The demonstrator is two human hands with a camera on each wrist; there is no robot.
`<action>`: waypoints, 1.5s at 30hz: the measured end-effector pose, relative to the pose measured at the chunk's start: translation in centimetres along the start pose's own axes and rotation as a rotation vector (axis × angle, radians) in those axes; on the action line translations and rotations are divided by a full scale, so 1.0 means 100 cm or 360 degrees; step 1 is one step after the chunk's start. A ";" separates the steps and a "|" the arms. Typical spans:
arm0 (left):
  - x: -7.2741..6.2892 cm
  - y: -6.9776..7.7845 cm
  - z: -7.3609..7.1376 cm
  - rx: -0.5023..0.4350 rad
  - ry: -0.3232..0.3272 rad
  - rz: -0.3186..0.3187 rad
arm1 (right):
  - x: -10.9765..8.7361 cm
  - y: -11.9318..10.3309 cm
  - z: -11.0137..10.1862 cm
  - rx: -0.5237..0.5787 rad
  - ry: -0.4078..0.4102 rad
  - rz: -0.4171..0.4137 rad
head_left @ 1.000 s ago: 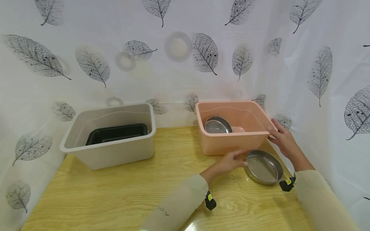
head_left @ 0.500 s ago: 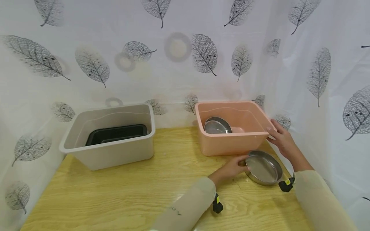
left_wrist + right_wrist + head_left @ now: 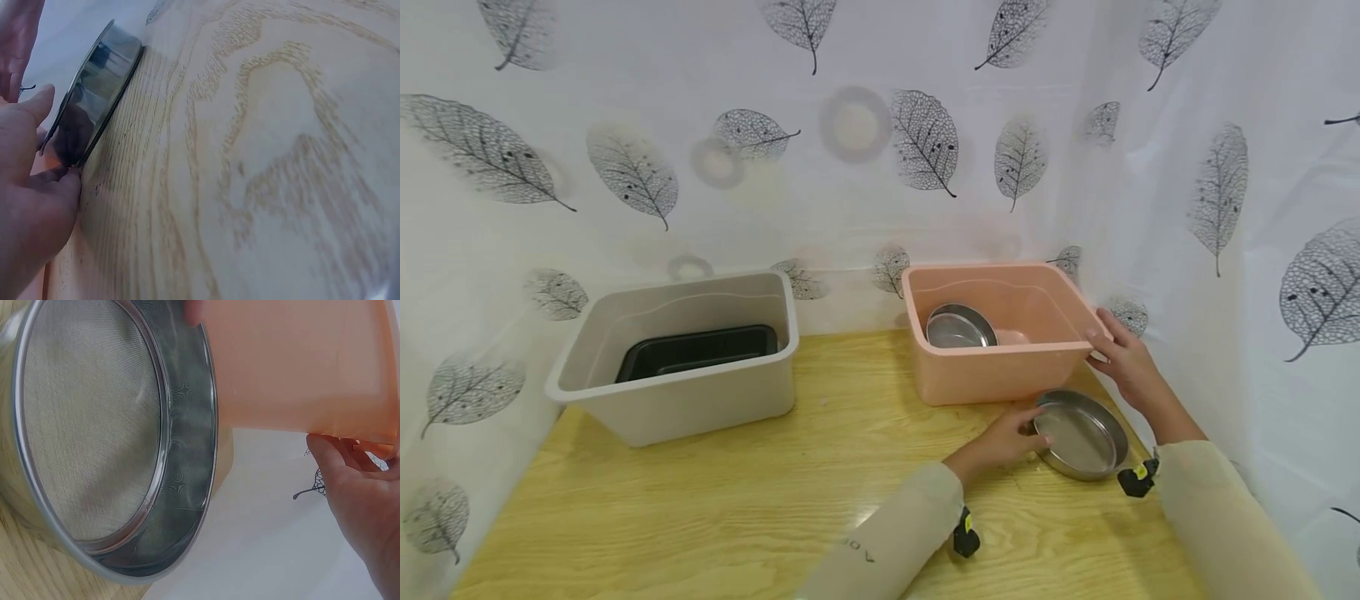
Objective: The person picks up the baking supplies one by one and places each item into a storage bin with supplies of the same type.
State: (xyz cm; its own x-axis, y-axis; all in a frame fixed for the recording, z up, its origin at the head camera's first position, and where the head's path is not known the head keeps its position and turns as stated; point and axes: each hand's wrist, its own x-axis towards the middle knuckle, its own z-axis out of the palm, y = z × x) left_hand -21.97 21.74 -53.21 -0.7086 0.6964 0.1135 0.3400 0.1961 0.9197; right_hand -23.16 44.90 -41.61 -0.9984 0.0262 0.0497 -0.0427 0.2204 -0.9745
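Observation:
A round metal sieve (image 3: 1078,435) with a fine mesh lies on the wooden table, just in front of the pink plastic bin (image 3: 1000,375). My left hand (image 3: 1003,437) grips the sieve's left edge, thumb and fingers at its wall. In the left wrist view, fingertips (image 3: 70,178) meet the bottom edge of the sieve. At the bin's front right corner, my right hand (image 3: 1135,371) holds the rim, with fingers curled at its edge in the right wrist view. Inside the bin leans a smaller round metal pan or sieve (image 3: 958,327).
A light grey plastic bin (image 3: 700,400) stands at the back left of the table (image 3: 700,508), with a black rectangular tray (image 3: 696,350) inside. A white curtain (image 3: 850,208) printed with leaves hangs behind and along the right side, close to my right hand.
My left hand has moved right and slightly forward onto the sieve's left edge. My right hand stays on the pink bin's rim. The whole head view has shifted slightly left.

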 end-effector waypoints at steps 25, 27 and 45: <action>-0.006 0.002 0.008 0.0135 0.0191 -0.0184 | 0.000 -0.001 0.001 0.0054 -0.0018 0.0024; -0.007 0.002 0.007 0.0115 0.0179 -0.0175 | 0.001 0.000 0.000 0.0055 -0.0014 0.0021; -0.019 0.004 -0.016 0.0110 0.0122 -0.0049 | -0.002 -0.003 0.001 -0.0007 -0.0024 0.0016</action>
State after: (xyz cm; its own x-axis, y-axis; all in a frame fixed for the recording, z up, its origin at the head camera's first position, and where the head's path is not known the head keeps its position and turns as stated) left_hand -21.46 19.39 -52.42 -0.7636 0.6351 0.1165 0.3576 0.2657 0.8953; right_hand -23.00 44.74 -41.37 -0.9992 0.0136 0.0366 -0.0326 0.2244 -0.9740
